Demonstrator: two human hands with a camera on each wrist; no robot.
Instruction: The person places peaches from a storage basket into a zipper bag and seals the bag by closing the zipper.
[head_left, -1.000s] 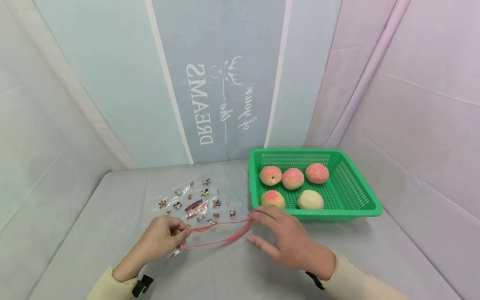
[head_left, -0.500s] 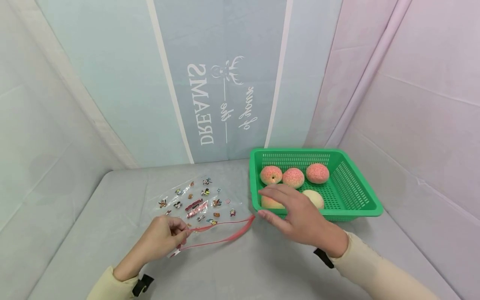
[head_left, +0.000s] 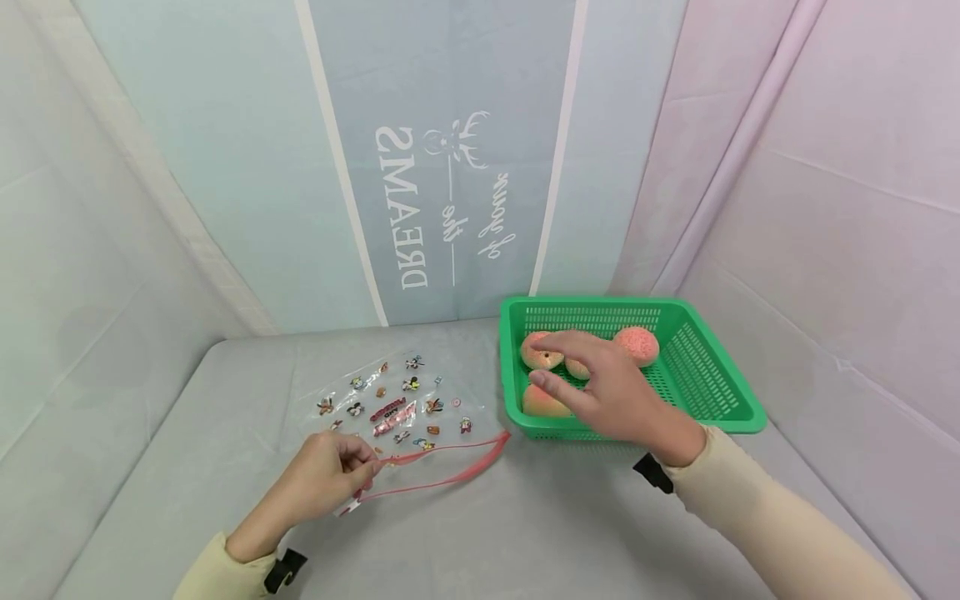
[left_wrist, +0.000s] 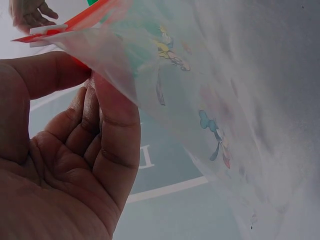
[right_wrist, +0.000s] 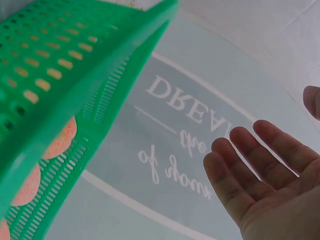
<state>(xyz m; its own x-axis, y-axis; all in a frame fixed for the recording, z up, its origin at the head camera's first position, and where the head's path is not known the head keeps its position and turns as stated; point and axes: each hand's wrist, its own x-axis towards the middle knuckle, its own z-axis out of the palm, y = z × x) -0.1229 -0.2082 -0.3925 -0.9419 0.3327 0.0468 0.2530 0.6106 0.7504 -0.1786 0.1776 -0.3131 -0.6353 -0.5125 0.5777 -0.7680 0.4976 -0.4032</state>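
Observation:
A clear zip bag (head_left: 397,408) printed with small cartoon figures lies on the table, its red-edged mouth spread apart. My left hand (head_left: 326,479) pinches the bag's edge between thumb and forefinger, near the white slider (left_wrist: 47,35). Over the green basket (head_left: 705,375) hovers my right hand (head_left: 615,387), fingers extended and holding nothing. Below and around it are peaches: one (head_left: 542,354) by its fingertips, another (head_left: 546,402) under the thumb, and a third (head_left: 637,345) beyond the hand. The pale peach at the front is hidden behind the hand.
The basket stands at the right on the grey table (head_left: 480,542), close to the right fabric wall (head_left: 847,333). A printed cloth backdrop (head_left: 442,208) rises behind the table.
My right hand has left the red bag mouth and moved right and up over the basket. The left hand keeps its pinch on the bag, which stays in place.

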